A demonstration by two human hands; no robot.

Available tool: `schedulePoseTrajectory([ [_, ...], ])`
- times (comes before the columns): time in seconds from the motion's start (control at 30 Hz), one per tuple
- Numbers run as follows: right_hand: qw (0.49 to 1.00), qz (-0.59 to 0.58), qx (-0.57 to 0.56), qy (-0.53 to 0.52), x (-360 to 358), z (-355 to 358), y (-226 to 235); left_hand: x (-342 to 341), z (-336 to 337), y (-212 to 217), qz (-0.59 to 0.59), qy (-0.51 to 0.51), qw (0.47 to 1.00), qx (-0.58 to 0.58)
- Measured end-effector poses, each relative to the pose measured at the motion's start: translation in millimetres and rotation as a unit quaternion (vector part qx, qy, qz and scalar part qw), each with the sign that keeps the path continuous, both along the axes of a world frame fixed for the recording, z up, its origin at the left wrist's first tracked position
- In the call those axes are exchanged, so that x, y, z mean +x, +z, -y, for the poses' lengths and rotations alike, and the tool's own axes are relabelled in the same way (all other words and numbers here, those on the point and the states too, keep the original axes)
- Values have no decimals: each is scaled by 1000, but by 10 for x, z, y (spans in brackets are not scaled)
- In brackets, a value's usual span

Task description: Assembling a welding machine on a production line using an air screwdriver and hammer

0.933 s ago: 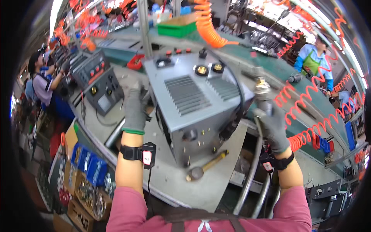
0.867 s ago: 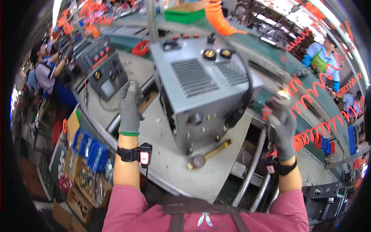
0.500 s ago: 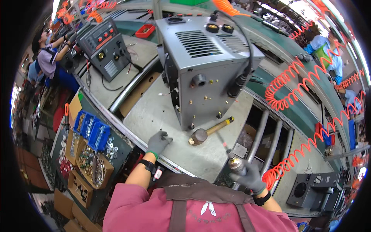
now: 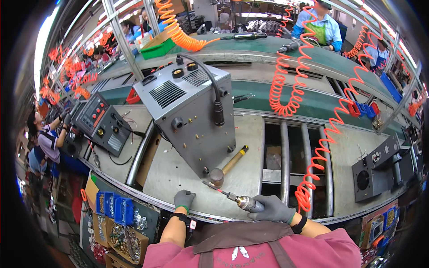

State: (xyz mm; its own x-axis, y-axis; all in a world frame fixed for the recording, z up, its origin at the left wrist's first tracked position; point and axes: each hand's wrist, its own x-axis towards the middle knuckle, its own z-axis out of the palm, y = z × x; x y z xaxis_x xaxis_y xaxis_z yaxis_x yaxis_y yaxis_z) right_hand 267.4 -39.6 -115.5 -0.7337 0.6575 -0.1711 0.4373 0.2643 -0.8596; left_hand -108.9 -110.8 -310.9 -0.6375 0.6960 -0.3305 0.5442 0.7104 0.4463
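My right hand [image 4: 276, 210], in a grey glove, is wrapped round a power screwdriver [image 4: 246, 203] with a long bit. The bit points left, its tip close to the head of a mallet [image 4: 217, 177]. That mallet lies on the board with its yellow-ended handle slanting away to the right. Over the board's near edge is my gloved left hand [image 4: 184, 199], fingers curled in; whatever they hold, if anything, is hidden. A tall grey metal machine housing [image 4: 201, 134] stands beyond both hands, with brass studs on its near panel and a black cable hanging down it.
Blue bins [image 4: 123, 211] and a cardboard box of small hardware [image 4: 127, 241] sit at the lower left. Rollers [image 4: 284, 163] lie right of the board. A red coiled hose [image 4: 304, 196] hangs near my right hand. Another machine [image 4: 100, 123] stands left; a dark housing [image 4: 375, 169] sits right.
The view has swung up and to the right. My right hand has brought the screwdriver inward, its bit now pointing left near the mallet head. My left hand stays curled near the board's edge.
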Motion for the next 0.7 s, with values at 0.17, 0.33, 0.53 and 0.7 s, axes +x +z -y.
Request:
schedulePoseTrajectory([
  [0.17,1000,10,-6,8,80,27,-36,-43,-37,-22,139,97,985,2],
  [0.33,1000,15,9,16,145,29,-79,29,85,33,70,95,991,65],
  [0.53,999,39,19,3,200,-48,-48,875,1,1932,353,102,913,176],
  [0.7,997,33,57,38,135,-177,126,1134,-170,2380,472,18,813,341],
])
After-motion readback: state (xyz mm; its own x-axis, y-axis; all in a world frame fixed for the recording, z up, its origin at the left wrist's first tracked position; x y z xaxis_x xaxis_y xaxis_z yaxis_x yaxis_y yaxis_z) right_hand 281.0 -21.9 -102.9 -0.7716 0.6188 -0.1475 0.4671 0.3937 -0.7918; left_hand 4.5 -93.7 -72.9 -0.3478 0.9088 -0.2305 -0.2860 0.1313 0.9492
